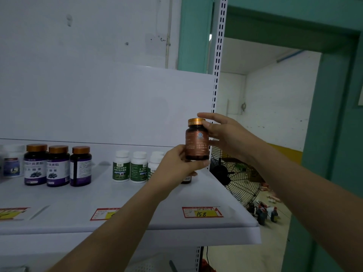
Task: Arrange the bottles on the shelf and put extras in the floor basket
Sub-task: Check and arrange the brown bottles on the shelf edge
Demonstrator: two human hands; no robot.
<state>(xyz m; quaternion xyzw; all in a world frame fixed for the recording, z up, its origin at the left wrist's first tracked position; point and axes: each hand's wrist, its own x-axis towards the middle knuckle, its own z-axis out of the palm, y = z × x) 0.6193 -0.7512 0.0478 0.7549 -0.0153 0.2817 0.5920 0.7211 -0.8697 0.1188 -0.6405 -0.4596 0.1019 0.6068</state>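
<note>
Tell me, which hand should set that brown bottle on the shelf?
Probably the left hand: it grips the brown bottle low, over the shelf; the right hand only pinches near the cap.

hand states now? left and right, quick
Left hand: grips the base of the brown bottle.
Right hand: holds the same bottle near its cap.

Dim, flat indoor light, cool bluish cast. Brighter room through doorway (275,85) at 2 o'clock. Faint soft shadows beside bottles (59,165) on shelf (68,203). Upright (219,55) at 1 o'clock bowed by wide lens. Bottles at 9 o'clock edge smeared; held bottle (197,142) label soft, small print unreadable.
</note>
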